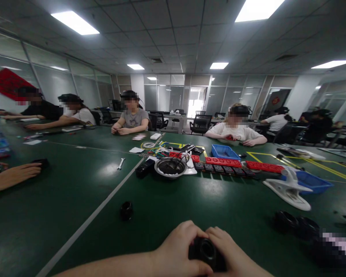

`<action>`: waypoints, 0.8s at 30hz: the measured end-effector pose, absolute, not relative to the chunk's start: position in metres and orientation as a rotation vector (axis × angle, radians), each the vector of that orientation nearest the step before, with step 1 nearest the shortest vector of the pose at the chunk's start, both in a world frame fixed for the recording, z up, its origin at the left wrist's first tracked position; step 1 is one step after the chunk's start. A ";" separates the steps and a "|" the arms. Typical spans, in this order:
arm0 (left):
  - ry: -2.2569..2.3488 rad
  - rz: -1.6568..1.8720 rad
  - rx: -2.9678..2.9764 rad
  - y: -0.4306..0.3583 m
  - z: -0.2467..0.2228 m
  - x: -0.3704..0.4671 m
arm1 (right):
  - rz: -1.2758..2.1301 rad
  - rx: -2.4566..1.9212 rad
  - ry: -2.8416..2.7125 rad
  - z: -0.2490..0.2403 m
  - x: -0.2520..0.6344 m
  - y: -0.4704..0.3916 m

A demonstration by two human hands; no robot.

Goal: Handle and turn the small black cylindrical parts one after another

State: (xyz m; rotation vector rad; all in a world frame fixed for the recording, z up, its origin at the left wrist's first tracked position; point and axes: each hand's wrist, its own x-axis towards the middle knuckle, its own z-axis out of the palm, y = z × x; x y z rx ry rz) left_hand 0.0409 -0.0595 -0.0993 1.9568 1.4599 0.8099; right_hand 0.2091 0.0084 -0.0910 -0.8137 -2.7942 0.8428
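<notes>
Both hands meet near the bottom edge of the head view, around a black part with a round opening [207, 251]. My left hand [180, 246] wraps the part from the left, its fingers closed. From the right, my right hand [229, 246] closes on the same part, with its fingertips near those of the left. The lower side of the part is hidden by the hands. A small black hollow piece [126, 211] stands apart on the green table [103, 227], to the left. Several black ring-shaped pieces [286, 222] lie at the right.
A metal bowl [170, 176], black handheld device [145, 168], red strips [223, 161], blue trays [225, 152] and a white stand [288, 192] lie ahead. A wrench [121, 164] lies left. A co-worker's hand [25, 171] is at far left; other people sit around.
</notes>
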 end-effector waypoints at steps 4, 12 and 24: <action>1.376 0.798 1.987 -0.061 -0.098 0.038 | 1.059 -0.767 -2.792 -0.086 0.215 0.014; 1.608 0.818 1.886 -0.061 -0.103 0.047 | 0.500 -1.074 -2.737 -0.110 0.203 0.000; 1.367 0.775 2.019 -0.057 -0.098 0.034 | 1.095 -0.778 -2.776 -0.083 0.216 0.016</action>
